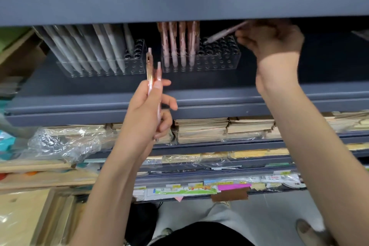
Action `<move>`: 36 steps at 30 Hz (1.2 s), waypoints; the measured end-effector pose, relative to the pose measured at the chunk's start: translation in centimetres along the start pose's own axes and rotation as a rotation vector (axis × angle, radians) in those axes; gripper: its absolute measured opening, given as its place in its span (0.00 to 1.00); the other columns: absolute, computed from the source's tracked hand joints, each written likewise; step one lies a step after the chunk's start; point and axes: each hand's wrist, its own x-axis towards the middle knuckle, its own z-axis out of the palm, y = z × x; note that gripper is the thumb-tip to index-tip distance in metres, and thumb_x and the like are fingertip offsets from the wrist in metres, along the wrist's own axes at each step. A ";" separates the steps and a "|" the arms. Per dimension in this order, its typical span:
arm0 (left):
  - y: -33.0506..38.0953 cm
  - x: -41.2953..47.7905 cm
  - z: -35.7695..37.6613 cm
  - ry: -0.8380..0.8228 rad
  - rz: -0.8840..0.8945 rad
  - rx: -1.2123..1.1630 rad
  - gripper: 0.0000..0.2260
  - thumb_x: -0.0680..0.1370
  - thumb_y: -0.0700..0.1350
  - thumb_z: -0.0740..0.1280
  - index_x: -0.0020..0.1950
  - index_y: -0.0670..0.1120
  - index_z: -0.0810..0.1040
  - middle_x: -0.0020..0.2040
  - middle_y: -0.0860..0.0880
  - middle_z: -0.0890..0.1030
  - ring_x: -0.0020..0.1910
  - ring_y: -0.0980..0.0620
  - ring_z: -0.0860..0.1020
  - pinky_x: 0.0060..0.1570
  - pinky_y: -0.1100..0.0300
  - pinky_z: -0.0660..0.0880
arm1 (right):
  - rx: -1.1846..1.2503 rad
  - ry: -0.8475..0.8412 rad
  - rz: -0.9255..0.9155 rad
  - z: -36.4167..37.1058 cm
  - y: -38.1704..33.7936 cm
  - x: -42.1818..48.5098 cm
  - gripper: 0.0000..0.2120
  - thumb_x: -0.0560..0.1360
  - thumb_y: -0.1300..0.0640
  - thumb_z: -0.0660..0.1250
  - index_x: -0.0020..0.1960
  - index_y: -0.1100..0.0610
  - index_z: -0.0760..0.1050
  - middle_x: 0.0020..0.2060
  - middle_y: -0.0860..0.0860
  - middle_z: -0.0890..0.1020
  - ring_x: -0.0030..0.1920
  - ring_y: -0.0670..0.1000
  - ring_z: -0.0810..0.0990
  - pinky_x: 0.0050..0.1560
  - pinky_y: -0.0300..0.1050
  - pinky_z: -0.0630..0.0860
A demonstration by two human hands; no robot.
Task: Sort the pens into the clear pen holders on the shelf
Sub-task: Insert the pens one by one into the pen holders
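Reaching up, both bare forearms rise toward the grey shelf. The right hand bends at the wrist under the upper shelf's edge, fingers pinching a pink pen that slants down, its tip at the top of the right clear pen holder. The left hand stands upright before the shelf lip, fingers curled round spare pink pens.
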 end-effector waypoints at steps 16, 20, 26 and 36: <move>-0.4 -0.9 -0.9 0.055 -0.047 -0.057 0.08 0.85 0.43 0.56 0.59 0.46 0.74 0.37 0.48 0.82 0.23 0.55 0.63 0.19 0.64 0.60 | -0.991 -0.370 -0.315 4.3 2.6 3.7 0.18 0.80 0.49 0.61 0.66 0.56 0.72 0.57 0.51 0.79 0.60 0.51 0.76 0.59 0.32 0.63; -0.6 -1.6 -1.7 0.005 -0.010 -0.021 0.10 0.85 0.47 0.57 0.62 0.44 0.72 0.46 0.46 0.85 0.24 0.55 0.65 0.21 0.63 0.63 | -1.097 -0.379 -0.270 5.0 2.5 3.5 0.16 0.81 0.49 0.57 0.64 0.56 0.73 0.51 0.48 0.76 0.53 0.49 0.76 0.49 0.34 0.63; -0.9 -2.2 -2.2 -0.001 -0.038 0.063 0.08 0.85 0.49 0.57 0.57 0.46 0.70 0.47 0.46 0.86 0.21 0.54 0.66 0.21 0.67 0.58 | -1.105 -0.411 -0.155 5.4 1.7 3.7 0.16 0.82 0.49 0.57 0.63 0.56 0.74 0.58 0.55 0.80 0.59 0.54 0.78 0.62 0.46 0.73; -0.8 -3.1 -2.4 0.005 -0.071 0.017 0.09 0.85 0.47 0.59 0.60 0.46 0.76 0.34 0.50 0.79 0.21 0.57 0.59 0.21 0.66 0.54 | -1.092 -0.344 -0.106 5.3 1.9 2.9 0.15 0.78 0.53 0.61 0.61 0.58 0.75 0.55 0.55 0.81 0.54 0.52 0.80 0.53 0.41 0.74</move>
